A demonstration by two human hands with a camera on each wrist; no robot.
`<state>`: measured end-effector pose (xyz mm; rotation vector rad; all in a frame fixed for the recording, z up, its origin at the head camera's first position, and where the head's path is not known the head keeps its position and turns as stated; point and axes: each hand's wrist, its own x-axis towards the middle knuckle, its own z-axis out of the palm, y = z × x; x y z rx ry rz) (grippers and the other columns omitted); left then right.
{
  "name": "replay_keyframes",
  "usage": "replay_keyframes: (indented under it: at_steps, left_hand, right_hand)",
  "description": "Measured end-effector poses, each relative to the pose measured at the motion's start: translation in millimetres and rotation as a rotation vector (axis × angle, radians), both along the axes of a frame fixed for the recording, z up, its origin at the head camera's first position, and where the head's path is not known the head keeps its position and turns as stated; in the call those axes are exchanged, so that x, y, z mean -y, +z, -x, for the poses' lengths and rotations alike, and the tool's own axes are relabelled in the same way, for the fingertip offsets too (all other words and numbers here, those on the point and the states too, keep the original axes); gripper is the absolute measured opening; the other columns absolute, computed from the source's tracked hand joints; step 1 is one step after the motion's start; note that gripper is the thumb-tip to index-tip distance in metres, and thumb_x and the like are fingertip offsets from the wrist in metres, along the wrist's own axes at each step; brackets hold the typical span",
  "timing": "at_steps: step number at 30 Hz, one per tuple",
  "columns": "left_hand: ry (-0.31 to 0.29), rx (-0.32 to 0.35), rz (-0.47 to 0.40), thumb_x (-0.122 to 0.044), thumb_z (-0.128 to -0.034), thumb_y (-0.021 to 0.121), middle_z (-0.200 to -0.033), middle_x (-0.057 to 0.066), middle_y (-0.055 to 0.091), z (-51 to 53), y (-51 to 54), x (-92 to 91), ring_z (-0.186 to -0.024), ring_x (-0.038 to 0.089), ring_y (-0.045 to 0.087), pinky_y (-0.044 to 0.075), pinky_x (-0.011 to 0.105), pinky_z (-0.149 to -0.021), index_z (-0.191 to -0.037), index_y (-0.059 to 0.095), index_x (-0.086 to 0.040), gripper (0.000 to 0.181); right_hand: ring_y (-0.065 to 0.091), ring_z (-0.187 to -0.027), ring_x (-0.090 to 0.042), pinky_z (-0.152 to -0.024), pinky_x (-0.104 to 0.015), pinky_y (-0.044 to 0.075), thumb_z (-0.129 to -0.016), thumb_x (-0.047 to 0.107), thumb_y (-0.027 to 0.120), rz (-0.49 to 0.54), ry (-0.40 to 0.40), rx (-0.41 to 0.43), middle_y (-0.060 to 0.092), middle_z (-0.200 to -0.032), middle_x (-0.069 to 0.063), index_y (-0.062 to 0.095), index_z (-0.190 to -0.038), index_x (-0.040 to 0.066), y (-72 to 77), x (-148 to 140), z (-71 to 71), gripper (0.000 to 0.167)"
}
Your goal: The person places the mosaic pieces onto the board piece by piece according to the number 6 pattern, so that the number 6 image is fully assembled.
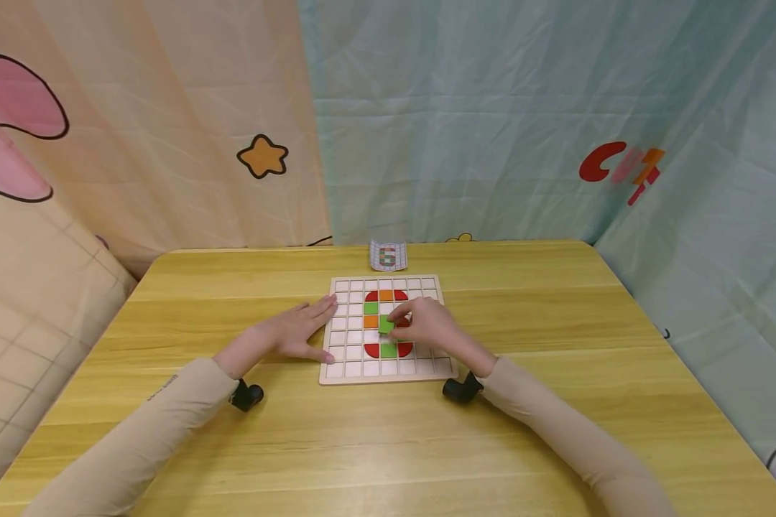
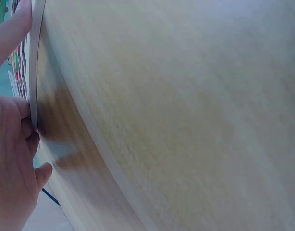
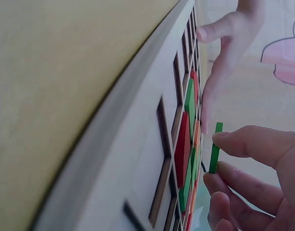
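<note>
My right hand (image 1: 430, 324) pinches a green square tile (image 1: 385, 325) between thumb and fingers above the middle of a white grid board (image 1: 343, 369). In the right wrist view the green tile (image 3: 215, 148) is seen edge-on, apart from the board. My left hand (image 1: 300, 332) lies with its fingers spread, the fingertips and thumb on the board's left edge. Red, orange and green tiles sit in the grid: an orange one (image 1: 386, 295) at the top, a green one (image 1: 371, 308) at the left, a green one (image 1: 388, 350) at the bottom. The right hand covers part of the pattern.
A small paper card (image 1: 388, 256) printed with a coloured figure on a grid lies behind the board. The wooden table (image 1: 284, 445) ends at patterned curtains (image 1: 478, 143) at the back and sides. Black wrist devices (image 1: 462, 388) sit below both wrists.
</note>
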<state>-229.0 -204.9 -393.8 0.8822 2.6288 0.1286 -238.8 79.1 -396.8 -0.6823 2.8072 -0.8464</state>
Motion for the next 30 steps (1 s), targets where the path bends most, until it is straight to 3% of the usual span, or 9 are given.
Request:
replay_keyframes:
  at_steps: [5, 14, 30]
  left_hand:
    - [0.002, -0.001, -0.001, -0.066, -0.0852, 0.055, -0.162, 0.017, -0.001, -0.3, 0.0, -0.4, -0.15, 0.031, 0.005, 0.013, 0.053, -0.121, -0.154, 0.006, 0.0, 0.107]
    - [0.001, 0.006, -0.008, -0.066, -0.0849, 0.055, -0.162, 0.016, -0.001, 0.1, 0.0, -0.3, -0.15, 0.032, 0.005, 0.012, 0.053, -0.121, -0.154, 0.007, 0.0, 0.107]
    - [0.012, 0.008, -0.002, -0.067, -0.0844, 0.055, -0.162, 0.015, -0.002, 1.3, -1.3, -0.7, -0.15, 0.031, 0.004, 0.012, 0.053, -0.121, -0.154, 0.006, -0.002, 0.107]
  right_hand:
    - [0.062, -0.085, -0.007, -0.072, -0.025, 0.049, -0.078, 0.034, 0.079, -0.015, 0.049, -0.014, 0.074, -0.092, 0.007, 0.077, -0.1, 0.017, -0.4, 8.2, -1.2, 0.027]
    - [0.057, -0.075, -0.006, -0.065, -0.023, 0.046, -0.079, 0.03, 0.076, -0.064, 0.086, -0.032, 0.074, -0.091, 0.009, 0.077, -0.098, 0.019, -4.0, 19.4, 0.6, 0.021]
    - [0.063, -0.093, -0.009, -0.074, -0.026, 0.051, -0.082, 0.03, 0.075, -0.071, 0.103, -0.015, 0.074, -0.097, 0.008, 0.077, -0.099, 0.019, -4.1, 24.7, -1.0, 0.02]
